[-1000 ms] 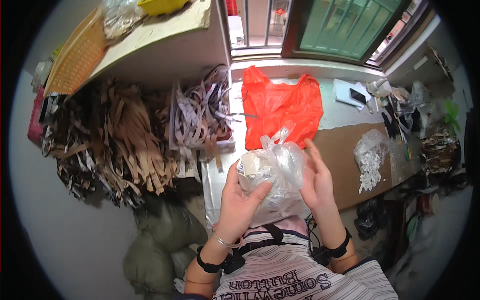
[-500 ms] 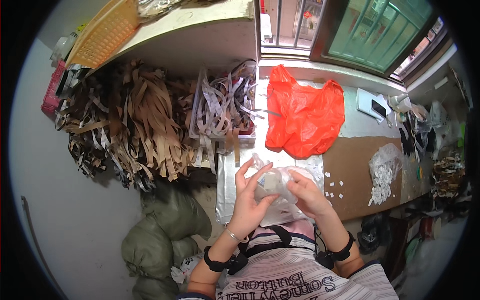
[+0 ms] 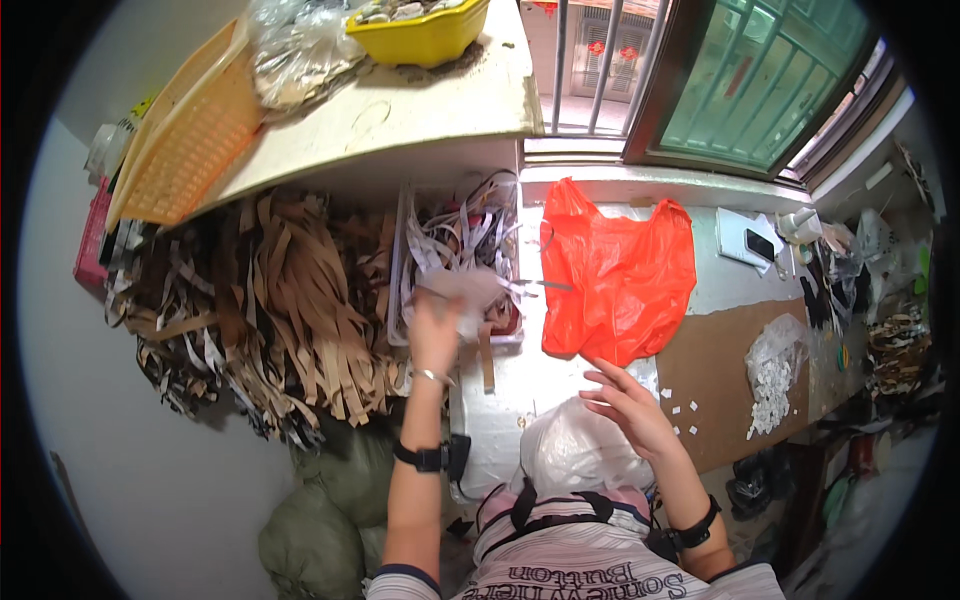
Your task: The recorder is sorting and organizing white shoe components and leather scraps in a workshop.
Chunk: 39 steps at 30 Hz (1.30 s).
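Observation:
My left hand (image 3: 436,335) reaches over the bin of strips (image 3: 397,290), blurred by motion. At its fingers is a pale, see-through plastic bag (image 3: 475,292), smeared too, so its contents cannot be made out. My right hand (image 3: 636,412) is open and holds nothing, its fingers stretched out toward the left. Just below and beside it, a white plastic bag (image 3: 572,450) lies bunched against my body at the table's near edge. A red plastic bag (image 3: 620,285) lies flat beyond my right hand.
Brown and dark strips (image 3: 300,290) hang thickly at left, above green sacks (image 3: 315,530). A shelf (image 3: 400,110) holds a yellow tub (image 3: 425,35) and an orange basket (image 3: 205,150). Small white pieces (image 3: 770,395) spill from a clear bag on brown board (image 3: 710,345). A phone (image 3: 759,244) lies near the window.
Both hands held the see-through bag together over the table. My left hand has carried it forward and left over the bin; my right hand has let go and opened. The view has tilted up.

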{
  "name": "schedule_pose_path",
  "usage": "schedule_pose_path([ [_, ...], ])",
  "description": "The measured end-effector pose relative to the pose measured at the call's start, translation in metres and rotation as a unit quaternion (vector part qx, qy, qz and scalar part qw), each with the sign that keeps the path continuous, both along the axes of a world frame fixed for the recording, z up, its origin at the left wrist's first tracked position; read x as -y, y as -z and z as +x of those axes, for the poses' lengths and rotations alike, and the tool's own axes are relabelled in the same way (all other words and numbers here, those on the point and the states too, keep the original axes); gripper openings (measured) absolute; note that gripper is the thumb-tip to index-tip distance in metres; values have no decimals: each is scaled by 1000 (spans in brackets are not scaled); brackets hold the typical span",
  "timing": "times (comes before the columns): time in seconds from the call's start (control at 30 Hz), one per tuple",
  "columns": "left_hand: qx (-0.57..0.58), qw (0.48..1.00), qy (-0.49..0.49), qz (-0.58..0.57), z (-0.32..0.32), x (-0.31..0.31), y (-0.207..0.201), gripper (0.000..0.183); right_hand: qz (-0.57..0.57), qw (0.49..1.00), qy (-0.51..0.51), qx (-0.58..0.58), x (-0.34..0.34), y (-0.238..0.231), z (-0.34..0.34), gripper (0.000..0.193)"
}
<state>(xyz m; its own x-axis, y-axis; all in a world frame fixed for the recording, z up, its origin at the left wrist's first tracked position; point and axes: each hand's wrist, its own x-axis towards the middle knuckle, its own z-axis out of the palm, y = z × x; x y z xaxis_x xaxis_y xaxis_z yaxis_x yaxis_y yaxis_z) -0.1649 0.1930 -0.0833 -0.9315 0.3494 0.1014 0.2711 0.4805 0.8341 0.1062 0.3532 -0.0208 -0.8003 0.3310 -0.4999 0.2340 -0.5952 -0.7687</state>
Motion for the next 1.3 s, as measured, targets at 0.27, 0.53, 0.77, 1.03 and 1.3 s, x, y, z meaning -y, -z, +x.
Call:
schedule_pose_path([
  [0.27,-35,934,-109,-339,-116,18,143,53,6,992,93,88,-22,23,19,28],
  [0.53,-197,898,-30,-392,-105,7,155,55,34,992,80,87,-16,32,36,26],
  [0.77,-45,915,191,-352,-131,72,144,36,85,992,70,67,-1,21,124,27],
  [1.03,-40,980,191,-26,40,55,32,34,64,946,292,122,36,41,299,30],
  [1.3,116,897,414,-100,264,5,14,33,14,845,502,184,108,93,492,30],
])
